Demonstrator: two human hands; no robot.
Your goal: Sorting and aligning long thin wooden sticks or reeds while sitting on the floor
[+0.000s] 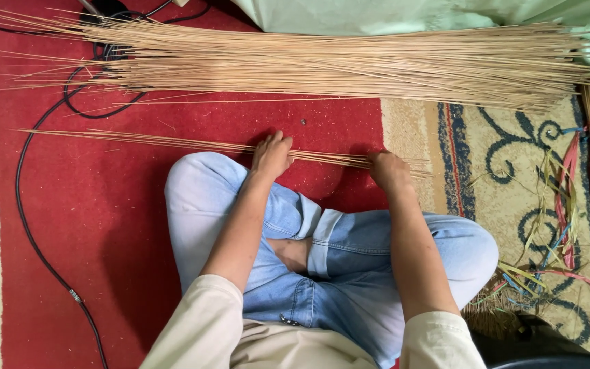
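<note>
thin pale sticks (192,143), long, loosely bundled

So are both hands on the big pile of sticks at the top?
No, the left hand and right hand rest on the small bundle of sticks near the knees, apart from the big pile.

No packages, labels, signs or screens in view.
</note>
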